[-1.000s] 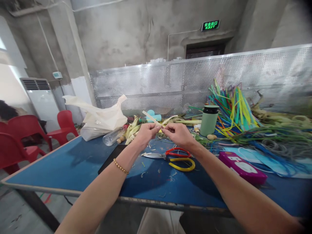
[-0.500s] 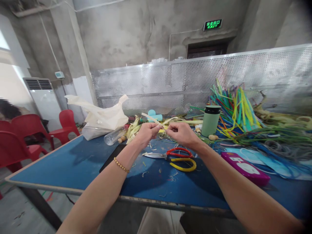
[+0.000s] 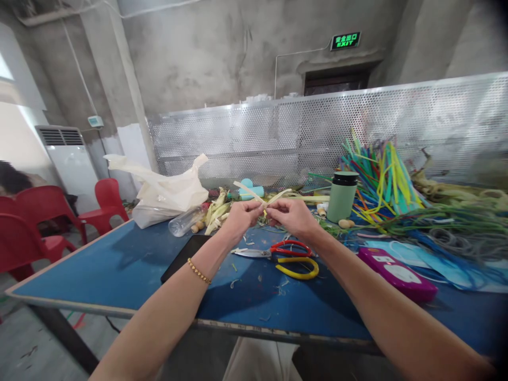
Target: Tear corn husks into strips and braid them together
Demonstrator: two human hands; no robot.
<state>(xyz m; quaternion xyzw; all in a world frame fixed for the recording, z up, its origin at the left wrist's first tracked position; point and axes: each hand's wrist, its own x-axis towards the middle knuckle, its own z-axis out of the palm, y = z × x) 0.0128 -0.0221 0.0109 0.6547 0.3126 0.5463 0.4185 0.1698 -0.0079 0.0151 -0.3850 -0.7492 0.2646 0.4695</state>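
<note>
Above the middle of the table, my left hand (image 3: 242, 218) pinches a narrow pale strip (image 3: 246, 188) that looks like dried corn husk. Its free end sticks up to the left. Close beside it, my right hand (image 3: 292, 214) is closed in a pinch at the point where the strips meet, and a second pale strip (image 3: 281, 194) angles up to the right. The fingertips of both hands nearly touch, so the join is mostly hidden. Below them lies a pair of scissors (image 3: 273, 254) with one red and one yellow handle, blades pointing left.
Behind my hands lie corn husks (image 3: 216, 211), a clear bottle (image 3: 184, 222) and a white plastic bag (image 3: 170, 193). To the right are a green jar (image 3: 342, 198), colourful strips (image 3: 391, 185) and a purple box (image 3: 397, 272). A dark flat object (image 3: 184, 256) lies by my left forearm.
My right hand has shifted slightly left, bringing its fingertips up to those of my left hand. The pale strip's free end has tilted a little more upright. The scissors lie unmoved.
</note>
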